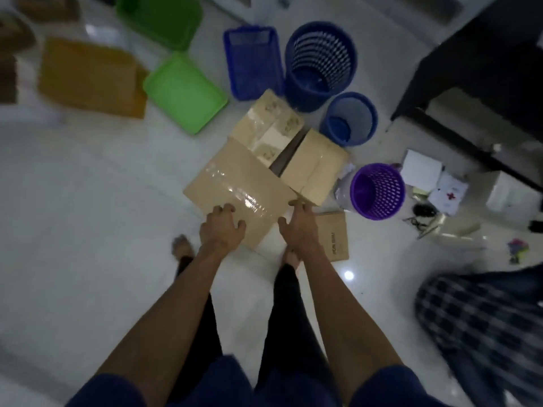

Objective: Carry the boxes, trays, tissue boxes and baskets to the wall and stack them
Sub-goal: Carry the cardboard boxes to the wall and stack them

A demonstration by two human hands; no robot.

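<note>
The left hand (221, 230) rests spread fingers (227, 209) on the near edge of the taped box (235, 177). The right hand (296, 223) reaches straight fingers (296, 203) to the box's right corner, thumb apart; contact is unclear. The box lies flat on the glossy white floor (88, 201). Another box (314, 168) lies at its far side. Blue baskets (321, 63) stand beyond, a purple basket (377, 190) to the right and green trays (185, 92) to the left.

Brown boxes (11, 36) top-L blurred, cut by edge; sm. box (335, 239) print unreadable.
</note>
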